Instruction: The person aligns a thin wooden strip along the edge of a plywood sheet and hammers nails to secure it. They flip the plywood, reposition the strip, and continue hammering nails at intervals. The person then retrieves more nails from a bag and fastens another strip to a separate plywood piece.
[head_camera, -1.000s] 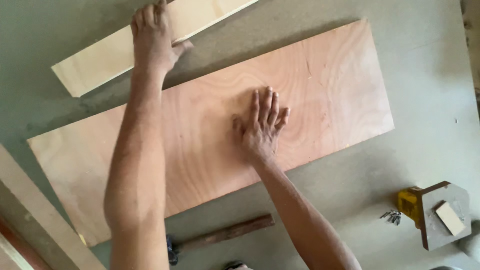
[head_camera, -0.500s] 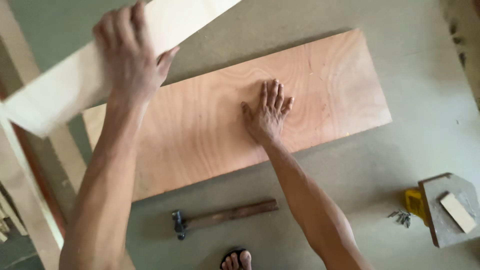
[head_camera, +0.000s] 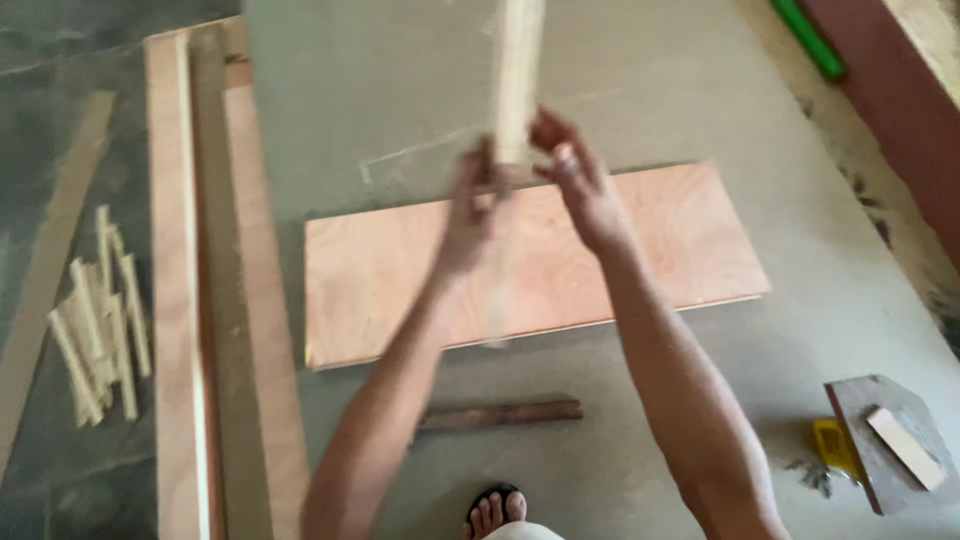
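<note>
While both hands (head_camera: 525, 190) grip a pale board (head_camera: 518, 90), plywood (head_camera: 680, 250) lies on the grey floor (head_camera: 400, 90).

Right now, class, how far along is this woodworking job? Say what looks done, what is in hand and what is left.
Done: the reddish plywood panel lies flat on the floor. In hand: the left hand and right hand hold a pale wooden board up on edge above it, blurred. Left: the board is not set down, and the hammer lies untouched near the foot.
</note>
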